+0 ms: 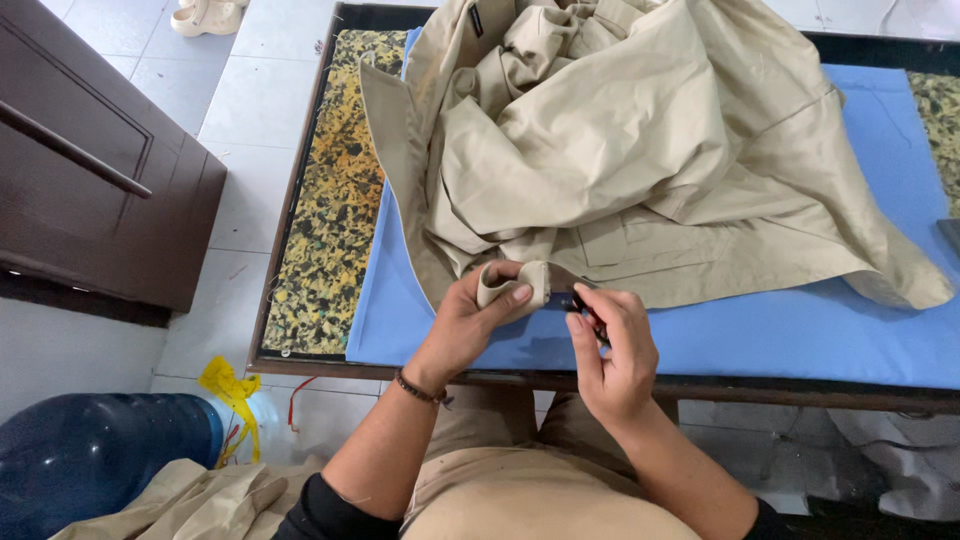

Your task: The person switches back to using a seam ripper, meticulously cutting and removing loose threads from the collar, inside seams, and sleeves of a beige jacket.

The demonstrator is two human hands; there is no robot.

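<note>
- While the crumpled khaki cotton garment [640,150] lies heaped on the blue cloth-covered worktable [880,330], its near hem hangs toward the person at the table's front edge.
- The left hand [470,320] is pinched on a folded bit of that hem, thumb on top and fingers curled beneath, so the fabric stands up as a small loop.
- The right hand [610,345] is closed around a small dark tool with a touch of red [580,300], most likely a thread snip; its tip sits just beside the pinched fold. What the tip does is too small to tell.
- To work this well, I judge the fold should be kept taut between thumb and forefinger, so any loose thread stands clear of the cloth.
- The tool's tip is best kept flat along the seam, taking only thread and never the weave.
- A dark wooden cabinet [90,170] stands to the left on the tiled floor, and a blue plastic water jug [90,460] lies near the person's left elbow.
</note>
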